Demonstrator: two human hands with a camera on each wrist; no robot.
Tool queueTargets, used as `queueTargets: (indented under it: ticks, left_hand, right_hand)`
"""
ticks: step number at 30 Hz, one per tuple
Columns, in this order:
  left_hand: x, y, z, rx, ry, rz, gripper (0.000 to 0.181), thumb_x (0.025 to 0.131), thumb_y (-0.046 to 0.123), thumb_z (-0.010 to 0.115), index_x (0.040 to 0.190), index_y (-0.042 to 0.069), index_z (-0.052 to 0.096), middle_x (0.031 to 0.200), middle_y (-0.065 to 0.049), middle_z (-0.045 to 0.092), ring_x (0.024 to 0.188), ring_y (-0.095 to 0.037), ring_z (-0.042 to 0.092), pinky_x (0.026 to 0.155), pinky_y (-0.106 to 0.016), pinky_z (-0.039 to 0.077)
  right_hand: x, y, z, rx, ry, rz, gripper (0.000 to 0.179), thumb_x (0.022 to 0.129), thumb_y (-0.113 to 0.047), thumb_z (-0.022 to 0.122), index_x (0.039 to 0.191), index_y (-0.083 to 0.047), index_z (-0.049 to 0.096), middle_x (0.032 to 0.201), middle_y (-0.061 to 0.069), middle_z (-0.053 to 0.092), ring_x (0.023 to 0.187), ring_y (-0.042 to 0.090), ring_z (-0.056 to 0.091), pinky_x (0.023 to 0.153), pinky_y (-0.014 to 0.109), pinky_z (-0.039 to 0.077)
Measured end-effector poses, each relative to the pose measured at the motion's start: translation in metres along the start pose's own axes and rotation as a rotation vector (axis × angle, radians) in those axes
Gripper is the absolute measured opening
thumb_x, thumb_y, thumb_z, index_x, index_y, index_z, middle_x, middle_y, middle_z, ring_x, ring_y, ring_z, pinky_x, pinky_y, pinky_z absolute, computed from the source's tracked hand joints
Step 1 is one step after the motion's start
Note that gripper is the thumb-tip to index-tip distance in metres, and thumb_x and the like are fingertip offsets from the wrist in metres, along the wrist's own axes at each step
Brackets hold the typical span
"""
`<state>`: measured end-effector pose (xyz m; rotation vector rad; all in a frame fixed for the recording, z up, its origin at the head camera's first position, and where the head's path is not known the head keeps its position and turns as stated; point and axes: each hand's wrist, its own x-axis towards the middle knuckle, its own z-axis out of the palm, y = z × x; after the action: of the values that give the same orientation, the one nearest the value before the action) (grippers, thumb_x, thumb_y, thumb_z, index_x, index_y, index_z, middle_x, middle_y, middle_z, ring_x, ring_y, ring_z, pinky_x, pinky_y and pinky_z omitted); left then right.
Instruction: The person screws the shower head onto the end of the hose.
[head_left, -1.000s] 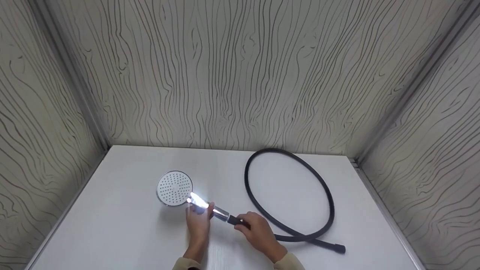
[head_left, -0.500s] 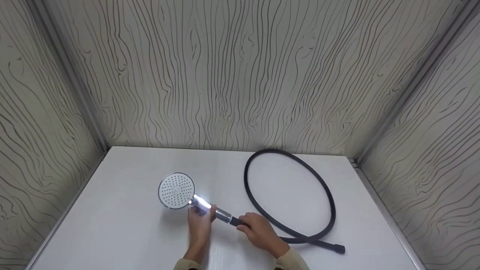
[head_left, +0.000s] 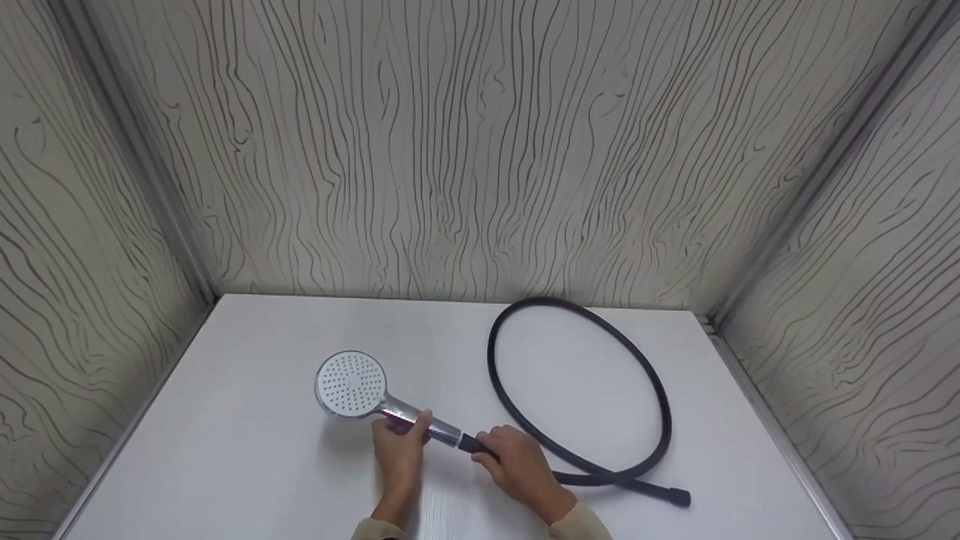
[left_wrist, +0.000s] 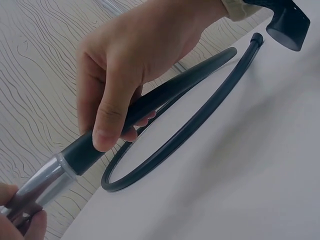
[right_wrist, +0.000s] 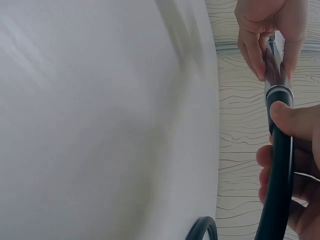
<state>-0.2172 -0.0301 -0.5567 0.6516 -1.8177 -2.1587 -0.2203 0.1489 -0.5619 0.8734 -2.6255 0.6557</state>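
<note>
A chrome hand shower [head_left: 351, 383] with a round, white, dotted face is held just over the white table, its handle slanting down to the right. My left hand [head_left: 399, 454] grips that handle [right_wrist: 277, 70], thumb on top. At the handle's lower end, the black shower hose [left_wrist: 165, 95] meets it end to end in both wrist views. Fingers and thumb of my right hand [head_left: 517, 465] are curled round the hose close behind this joint. From there the hose makes one big loop to the right, and its free end [head_left: 679, 497] lies near the front right.
The white table [head_left: 247, 360] is bounded by wood-grain panels at the back [head_left: 450, 150] and on both sides. Metal edge strips [head_left: 780, 442] run along the table's sides. The hose loop reaches the back panel.
The hand shower has tipped slightly and lowered a little, and the bright glare on its handle is gone. Both hands keep their grips; the hose loop stays in place.
</note>
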Motion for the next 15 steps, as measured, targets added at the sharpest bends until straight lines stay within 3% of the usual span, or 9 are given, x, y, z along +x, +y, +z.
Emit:
queueTargets:
  ticks: [4,8,11,15]
  left_hand:
    - [-0.0004,-0.0006,-0.0020,-0.065,-0.056,0.020,0.049,0.089,0.007,0.068,0.124,-0.007,0.037,0.112,-0.023,0.055,0.096,-0.022,0.066,0.087,-0.032,0.059]
    - [-0.0017,-0.0022,-0.0036,-0.057,-0.110,0.033,0.051,0.091,0.007,0.065,0.130,-0.005,0.035,0.116,-0.021,0.054,0.104,-0.024,0.065,0.092,-0.033,0.058]
    - [-0.0030,-0.0033,-0.0036,-0.006,-0.120,0.019,0.051,0.093,0.010,0.062,0.132,-0.004,0.034,0.119,-0.021,0.053,0.109,-0.026,0.064,0.094,-0.032,0.057]
    - [-0.0030,-0.0016,-0.0015,-0.057,-0.103,-0.001,0.057,0.092,0.008,0.063,0.137,-0.005,0.030,0.119,-0.022,0.051,0.107,-0.027,0.064,0.094,-0.032,0.057]
  right_hand:
    - [0.0004,0.0024,-0.0009,0.059,-0.053,0.033,0.013,0.091,-0.026,0.065,0.084,-0.015,0.067,0.068,-0.009,0.054,0.064,-0.002,0.039,0.055,0.012,0.038]
    - [0.0032,0.0063,-0.0045,0.167,-0.167,0.110,0.019,0.095,-0.028,0.060,0.086,-0.013,0.067,0.071,-0.009,0.052,0.064,-0.001,0.040,0.057,0.014,0.038]
    - [0.0053,0.0088,-0.0074,0.249,-0.246,0.174,0.021,0.097,-0.028,0.057,0.091,-0.011,0.069,0.072,-0.010,0.050,0.065,-0.001,0.041,0.057,0.015,0.038]
    - [0.0071,0.0088,-0.0094,0.348,-0.281,0.241,0.022,0.097,-0.026,0.057,0.097,-0.009,0.070,0.073,-0.010,0.050,0.066,-0.001,0.043,0.057,0.016,0.039]
